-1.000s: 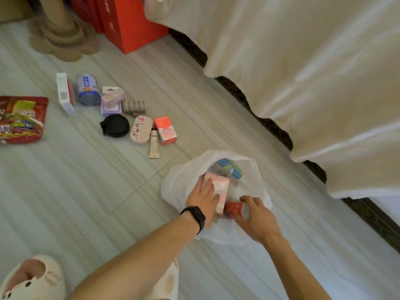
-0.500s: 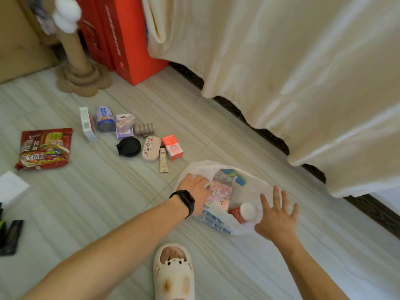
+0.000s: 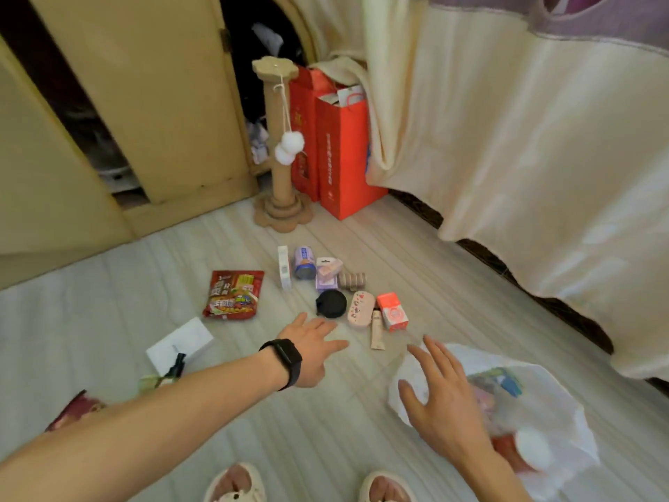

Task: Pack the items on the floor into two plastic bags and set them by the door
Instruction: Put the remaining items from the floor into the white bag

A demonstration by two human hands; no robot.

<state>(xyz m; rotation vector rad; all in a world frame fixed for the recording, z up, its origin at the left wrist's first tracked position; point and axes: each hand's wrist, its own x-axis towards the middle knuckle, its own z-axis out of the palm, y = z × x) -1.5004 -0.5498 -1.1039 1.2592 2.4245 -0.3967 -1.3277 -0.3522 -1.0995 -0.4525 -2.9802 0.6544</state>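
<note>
A white plastic bag (image 3: 557, 425) lies open on the floor at lower right, with a red bottle (image 3: 521, 452) and packets inside. My right hand (image 3: 440, 396) hovers over its left edge, fingers spread, holding nothing. My left hand (image 3: 311, 347), a black band on its wrist, reaches forward with straight fingers toward a cluster of small items: a black round case (image 3: 331, 303), a pink case (image 3: 361, 309), a beige tube (image 3: 377, 333), an orange box (image 3: 392, 311), a blue can (image 3: 304, 262) and a white box (image 3: 284, 266). A red noodle packet (image 3: 233, 294) lies further left.
A white box (image 3: 180, 345), a dark bottle (image 3: 175, 367) and a red packet (image 3: 74, 411) lie at left. A cardboard scratching post (image 3: 278, 146) and red paper bags (image 3: 338, 154) stand behind the items. A cream curtain (image 3: 525, 139) hangs at right, a wardrobe door (image 3: 144, 96) behind.
Both hands have left the bag. My left hand moved forward and left toward the small items; my right hand let go of the red bottle and lifted. The view tilted up.
</note>
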